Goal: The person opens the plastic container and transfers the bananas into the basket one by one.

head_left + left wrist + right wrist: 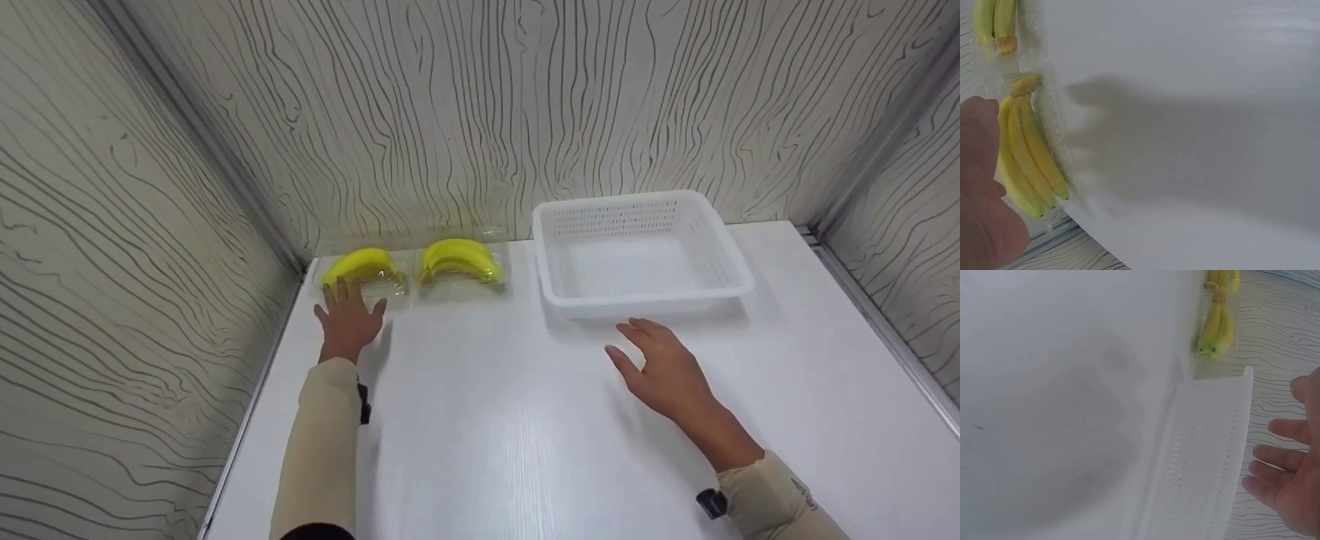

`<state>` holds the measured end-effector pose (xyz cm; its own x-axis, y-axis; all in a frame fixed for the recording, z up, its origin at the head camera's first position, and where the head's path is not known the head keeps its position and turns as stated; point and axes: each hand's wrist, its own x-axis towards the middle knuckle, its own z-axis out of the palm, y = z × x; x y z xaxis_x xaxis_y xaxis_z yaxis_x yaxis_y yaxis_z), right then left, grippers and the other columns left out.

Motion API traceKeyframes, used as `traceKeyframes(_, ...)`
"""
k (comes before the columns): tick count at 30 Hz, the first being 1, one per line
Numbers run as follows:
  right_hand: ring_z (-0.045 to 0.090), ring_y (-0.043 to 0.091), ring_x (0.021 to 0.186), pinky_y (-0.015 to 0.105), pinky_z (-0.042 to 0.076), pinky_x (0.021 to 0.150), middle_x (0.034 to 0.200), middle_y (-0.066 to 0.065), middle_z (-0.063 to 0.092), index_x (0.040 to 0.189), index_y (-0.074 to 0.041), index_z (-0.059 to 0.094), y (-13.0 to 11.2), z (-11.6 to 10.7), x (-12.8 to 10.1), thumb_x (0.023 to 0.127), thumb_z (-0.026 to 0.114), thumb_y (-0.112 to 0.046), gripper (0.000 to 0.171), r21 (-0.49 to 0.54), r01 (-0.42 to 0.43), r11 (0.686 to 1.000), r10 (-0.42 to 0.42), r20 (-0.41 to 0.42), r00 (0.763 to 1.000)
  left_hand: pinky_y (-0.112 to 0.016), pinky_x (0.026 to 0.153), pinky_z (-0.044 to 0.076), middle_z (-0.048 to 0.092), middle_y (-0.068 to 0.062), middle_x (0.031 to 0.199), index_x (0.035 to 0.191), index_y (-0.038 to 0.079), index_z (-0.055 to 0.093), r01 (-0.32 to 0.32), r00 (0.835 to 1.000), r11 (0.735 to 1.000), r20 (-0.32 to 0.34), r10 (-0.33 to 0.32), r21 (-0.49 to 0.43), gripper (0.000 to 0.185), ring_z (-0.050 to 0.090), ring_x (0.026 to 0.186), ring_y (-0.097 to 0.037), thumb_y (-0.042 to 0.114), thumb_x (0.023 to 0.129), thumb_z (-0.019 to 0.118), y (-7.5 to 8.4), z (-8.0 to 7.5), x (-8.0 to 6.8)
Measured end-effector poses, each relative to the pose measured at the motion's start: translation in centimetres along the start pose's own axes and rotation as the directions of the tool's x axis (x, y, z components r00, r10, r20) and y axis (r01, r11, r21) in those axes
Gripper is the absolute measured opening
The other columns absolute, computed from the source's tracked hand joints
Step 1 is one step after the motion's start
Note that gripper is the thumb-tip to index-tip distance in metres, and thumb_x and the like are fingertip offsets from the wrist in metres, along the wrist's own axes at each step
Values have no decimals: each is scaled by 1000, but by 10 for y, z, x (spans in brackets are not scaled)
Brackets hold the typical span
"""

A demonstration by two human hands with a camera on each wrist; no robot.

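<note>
A: Where is the left hand (349, 319)?

B: At the far left, fingers spread flat, touching the left banana pack (365, 268); it grips nothing. A second banana pack (460, 261) lies just right of it.

A: And the right hand (664, 367)?

B: Relaxed, fingers wide, holding nothing, just near of the white basket (559, 296), perhaps to steady it.

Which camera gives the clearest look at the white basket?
The head view: the white perforated basket shows whole, empty, on the table right of two packs of bananas, with the right hand open just in front of it. The right wrist view shows only one perforated wall. The left wrist view misses it entirely.
</note>
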<state>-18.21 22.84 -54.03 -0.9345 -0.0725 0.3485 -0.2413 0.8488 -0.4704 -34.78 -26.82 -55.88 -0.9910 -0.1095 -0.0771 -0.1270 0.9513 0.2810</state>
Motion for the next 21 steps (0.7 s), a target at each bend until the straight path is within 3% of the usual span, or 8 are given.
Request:
traceKeyframes(9, 60, 46, 138, 64, 51, 112, 144, 25, 67, 138, -2, 70, -3, 2, -1, 102, 72, -31, 47, 8, -3, 1000, 3, 24, 1000, -78, 130, 10, 10, -32, 177, 169, 1, 22, -36, 999, 998, -12, 37, 53, 87, 0, 166, -55, 57, 108, 47, 3, 1, -21)
traceKeyframes(12, 60, 46, 137, 64, 52, 111, 143, 25, 67, 137, -3, 70, -4, 4, -3, 101, 72, -32, 46, 25, -9, 1000, 9, 31, 999, -78, 129, 14, 23, -33, 173, 165, 2, 32, -47, 996, 998, -69, 49, 40, 87, 9, 165, -55, 61, 104, 52, 2, 1, -27)
traceKeyframes(15, 60, 46, 137, 64, 52, 111, 143, 25, 67, 137, -3, 70, -4, 7, -5, 102, 71, -33, 46, 35, -20, 999, 18, 49, 999, -76, 126, 22, 41, -33, 161, 156, 1, 45, -45, 986, 999, -161, 47, 12, 86, 27, 158, -54, 65, 100, 57, -3, 1, -32)
traceKeyframes(18, 61, 46, 137, 64, 52, 111, 143, 24, 67, 137, -4, 70, -6, 8, -7, 102, 71, -33, 45, 39, -25, 999, 22, 65, 998, -70, 121, 31, 52, -32, 146, 147, -1, 54, -8, 969, 999, -247, -3, -47, 81, 42, 144, -51, 65, 100, 57, -10, 1, -33)
traceKeyframes(21, 61, 46, 137, 64, 52, 111, 143, 24, 67, 137, -4, 71, -7, 9, -7, 103, 71, -33, 45, 46, -25, 999, 21, 75, 997, -66, 117, 35, 54, -34, 139, 142, -6, 55, 65, 935, 981, -334, -124, -183, 75, 47, 134, -51, 57, 102, 59, -21, -1, -30)
